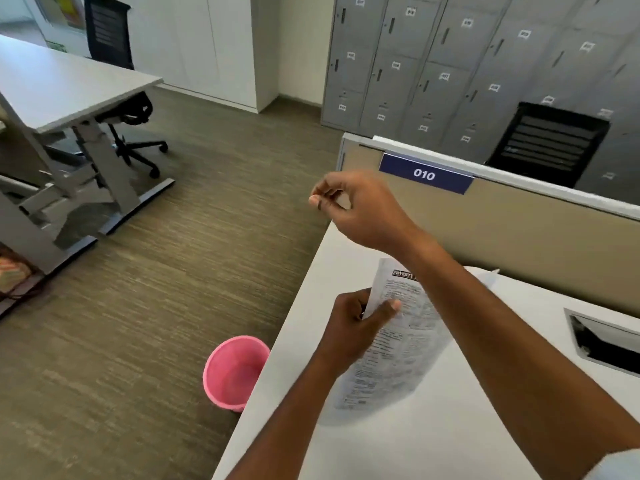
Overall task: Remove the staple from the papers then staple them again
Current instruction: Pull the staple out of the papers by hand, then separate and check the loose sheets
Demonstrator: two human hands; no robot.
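The printed papers (398,341) are lifted just above the white desk (433,438), and my left hand (356,327) grips them at their left edge, thumb on top. My right hand (353,206) reaches past the desk's far left corner, over the floor. Its thumb and fingertips are pinched together on a tiny dark sliver that looks like the staple (319,203). My right forearm crosses over the top of the papers and hides their upper right part. No stapler is in view.
A pink waste bin (235,368) stands on the carpet beside the desk's left edge, below and nearer than my right hand. A beige partition with a blue "010" label (426,174) backs the desk. A cable slot (602,341) opens at the right.
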